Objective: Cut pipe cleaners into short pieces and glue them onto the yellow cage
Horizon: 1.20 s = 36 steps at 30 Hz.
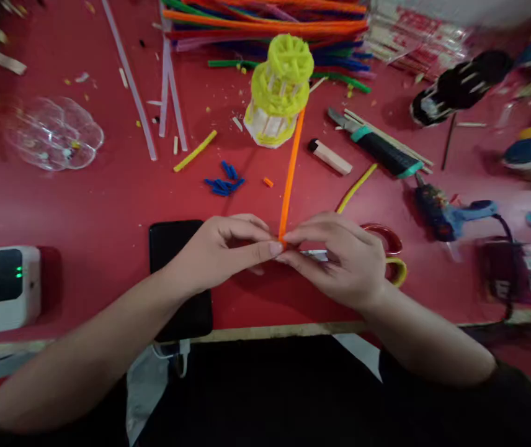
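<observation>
- Bare forearms come in from the bottom edge over dark clothing and meet above the near part of the red table (107, 198).
- Left hand (221, 251): thumb and forefinger are pressed together on the near end of an orange pipe cleaner (291, 174), with the other fingers curled under.
- Right hand (340, 261): its fingertips close on the same end from the other side, touching the left thumb. The hand is bunched, with no gap showing between the fingers.
- The orange pipe cleaner is a thin, fuzzy, bright orange stem, straight along nearly all its length. Only its pinched end is hidden by the fingers.
- Its long axis runs away from the person and leans slightly right. The near end sits in the pinch, and the far end points at the base of a yellow-and-white pipe-cleaner tower (278, 93) and reaches it.
- Whether the stem lies on the table or is lifted off it cannot be told.
- A black phone (172, 248) lies flat just left of the left hand.
- Scissors (393, 254) with red and yellow handle loops lie partly behind the right hand.
- A short yellow stem (356, 186) lies to the right of the orange one, and cut blue pieces (223, 183) lie to its left.
- A blue glue gun (446, 214) lies further right.
</observation>
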{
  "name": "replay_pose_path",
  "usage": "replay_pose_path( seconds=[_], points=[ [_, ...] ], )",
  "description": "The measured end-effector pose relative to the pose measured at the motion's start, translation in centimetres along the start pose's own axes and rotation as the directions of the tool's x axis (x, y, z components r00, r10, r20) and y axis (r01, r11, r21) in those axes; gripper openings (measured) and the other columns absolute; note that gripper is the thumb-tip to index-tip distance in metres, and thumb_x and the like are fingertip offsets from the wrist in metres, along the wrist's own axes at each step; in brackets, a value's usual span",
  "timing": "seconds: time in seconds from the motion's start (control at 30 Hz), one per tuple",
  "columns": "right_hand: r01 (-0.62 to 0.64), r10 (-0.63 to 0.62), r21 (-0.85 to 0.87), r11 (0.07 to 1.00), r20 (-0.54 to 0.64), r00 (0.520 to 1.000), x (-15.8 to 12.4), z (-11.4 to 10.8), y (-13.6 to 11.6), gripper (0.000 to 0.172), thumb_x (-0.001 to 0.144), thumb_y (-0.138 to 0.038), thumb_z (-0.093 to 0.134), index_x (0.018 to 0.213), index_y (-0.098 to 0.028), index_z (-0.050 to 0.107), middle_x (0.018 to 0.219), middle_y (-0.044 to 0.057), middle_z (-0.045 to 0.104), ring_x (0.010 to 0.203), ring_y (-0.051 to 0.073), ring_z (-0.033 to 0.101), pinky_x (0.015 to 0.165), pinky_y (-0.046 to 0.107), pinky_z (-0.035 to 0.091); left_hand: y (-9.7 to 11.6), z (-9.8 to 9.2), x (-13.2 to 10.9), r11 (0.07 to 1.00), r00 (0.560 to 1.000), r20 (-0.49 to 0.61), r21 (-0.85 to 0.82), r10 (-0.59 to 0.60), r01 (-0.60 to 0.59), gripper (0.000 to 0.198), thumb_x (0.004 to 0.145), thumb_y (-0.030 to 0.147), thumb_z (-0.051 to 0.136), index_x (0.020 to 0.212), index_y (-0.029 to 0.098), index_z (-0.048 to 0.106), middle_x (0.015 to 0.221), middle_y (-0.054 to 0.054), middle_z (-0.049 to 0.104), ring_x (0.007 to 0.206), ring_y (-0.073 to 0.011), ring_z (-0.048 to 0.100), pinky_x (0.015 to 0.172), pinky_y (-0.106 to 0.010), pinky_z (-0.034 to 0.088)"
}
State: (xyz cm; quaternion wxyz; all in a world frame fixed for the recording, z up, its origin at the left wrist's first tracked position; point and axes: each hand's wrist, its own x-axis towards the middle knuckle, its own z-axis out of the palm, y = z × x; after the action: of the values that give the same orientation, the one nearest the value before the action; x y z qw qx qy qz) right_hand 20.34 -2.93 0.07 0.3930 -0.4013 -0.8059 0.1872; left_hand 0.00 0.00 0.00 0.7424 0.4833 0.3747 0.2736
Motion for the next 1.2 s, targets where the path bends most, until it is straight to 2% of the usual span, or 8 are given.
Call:
replay_pose_path(
  seconds=[0.27, 0.47, 0.57, 0.7, 0.87, 1.0, 1.07, 1.2],
  points=[
    [-0.014, 0.014, -0.007, 1.000, 0.001, 1.000, 0.0, 0.2, 0.1, 0.010, 0.088, -0.018, 0.075, 0.096, -0.022, 0.069, 0.095, 0.004, 0.080, 0.087, 0.017, 0.077, 0.081, 0.029, 0.065, -0.1, 0.1, -0.3, 0.998, 0.998, -0.058, 0.046, -0.032, 0.035, 0.014, 0.083, 0.027, 0.076, 0.073, 0.017, 0.078, 0.083, 0.001, 0.062, 0.066, -0.0072, 0.064, 0.061, -0.016, 0.058],
    [-0.058, 0.056, 0.059, 0.997, 0.045, 0.997, 0.0, 0.2, 0.4, 0.010, 0.087, -0.018, 0.075, 0.095, -0.021, 0.069, 0.092, 0.004, 0.081, 0.085, 0.015, 0.077, 0.081, 0.025, 0.064, -0.1, -0.1, -0.1, 0.993, 0.993, -0.028, 0.025, -0.117, 0.117, 0.018, 0.082, 0.030, 0.075, 0.071, 0.016, 0.077, 0.081, 0.002, 0.059, 0.065, -0.0082, 0.064, 0.061, -0.019, 0.058],
    [-0.055, 0.053, 0.076, 0.996, 0.035, 0.998, 0.0, 0.3, 0.4, 0.007, 0.088, -0.018, 0.073, 0.093, -0.020, 0.070, 0.090, 0.004, 0.080, 0.085, 0.014, 0.077, 0.081, 0.025, 0.064, 0.0, -0.1, 0.0, 0.992, 0.998, -0.015, 0.106, -0.068, 0.069, 0.012, 0.080, 0.023, 0.078, 0.070, 0.017, 0.079, 0.077, 0.002, 0.060, 0.065, -0.0058, 0.060, 0.060, -0.015, 0.050],
    [-0.049, 0.046, 0.076, 0.996, 0.046, 0.998, -0.1, 0.3, 0.3, 0.003, 0.090, -0.021, 0.071, 0.092, -0.020, 0.069, 0.090, 0.004, 0.080, 0.085, 0.014, 0.077, 0.080, 0.025, 0.063, -0.1, -0.2, 0.1, 0.986, 1.000, -0.002, 0.163, -0.013, 0.013, 0.019, 0.081, 0.017, 0.077, 0.062, 0.018, 0.077, 0.070, 0.002, 0.061, 0.063, -0.0042, 0.057, 0.059, -0.014, 0.045],
    [-0.033, 0.030, 0.052, 0.998, 0.066, 0.997, 0.1, 0.4, 0.4, 0.006, 0.090, -0.021, 0.072, 0.095, -0.020, 0.068, 0.092, 0.004, 0.079, 0.086, 0.015, 0.076, 0.081, 0.026, 0.062, -0.4, -0.1, 0.0, 0.987, 0.998, -0.058, 0.159, 0.011, -0.002, 0.015, 0.080, 0.016, 0.077, 0.065, 0.017, 0.076, 0.072, 0.002, 0.060, 0.061, -0.0052, 0.058, 0.057, -0.016, 0.048],
    [-0.009, 0.028, -0.132, 0.991, 0.143, 0.989, 0.7, -1.6, 0.4, 0.020, 0.092, -0.037, 0.073, 0.101, -0.020, 0.068, 0.095, 0.006, 0.078, 0.088, 0.019, 0.075, 0.080, 0.032, 0.061, -0.7, 0.3, -0.1, 0.991, 0.988, -0.147, 0.134, 0.048, -0.028, 0.014, 0.084, 0.024, 0.074, 0.074, 0.016, 0.074, 0.078, 0.002, 0.060, 0.057, -0.0062, 0.062, 0.056, -0.019, 0.056],
    [-0.030, 0.103, -0.300, 0.954, 0.234, 0.967, 0.5, -3.6, 0.2, 0.021, 0.097, -0.039, 0.065, 0.098, -0.018, 0.067, 0.090, 0.007, 0.076, 0.082, 0.021, 0.074, 0.074, 0.033, 0.060, -0.7, 0.4, -0.1, 0.990, 0.987, -0.152, 0.138, 0.058, -0.038, 0.015, 0.087, 0.027, 0.072, 0.077, 0.016, 0.073, 0.082, 0.002, 0.059, 0.055, -0.0057, 0.063, 0.055, -0.019, 0.058],
    [-0.065, 0.404, -0.601, 0.796, 0.449, 0.797, -1.9, -8.0, -0.3, 0.032, 0.102, -0.038, 0.043, 0.104, -0.016, 0.067, 0.099, 0.012, 0.074, 0.089, 0.029, 0.072, 0.077, 0.046, 0.059, -0.7, 0.5, -0.2, 0.970, 0.984, -0.152, 0.238, 0.089, -0.051, 0.015, 0.091, 0.026, 0.068, 0.082, 0.015, 0.072, 0.085, 0.001, 0.059, 0.054, -0.0039, 0.065, 0.054, -0.015, 0.056]
  ],
)
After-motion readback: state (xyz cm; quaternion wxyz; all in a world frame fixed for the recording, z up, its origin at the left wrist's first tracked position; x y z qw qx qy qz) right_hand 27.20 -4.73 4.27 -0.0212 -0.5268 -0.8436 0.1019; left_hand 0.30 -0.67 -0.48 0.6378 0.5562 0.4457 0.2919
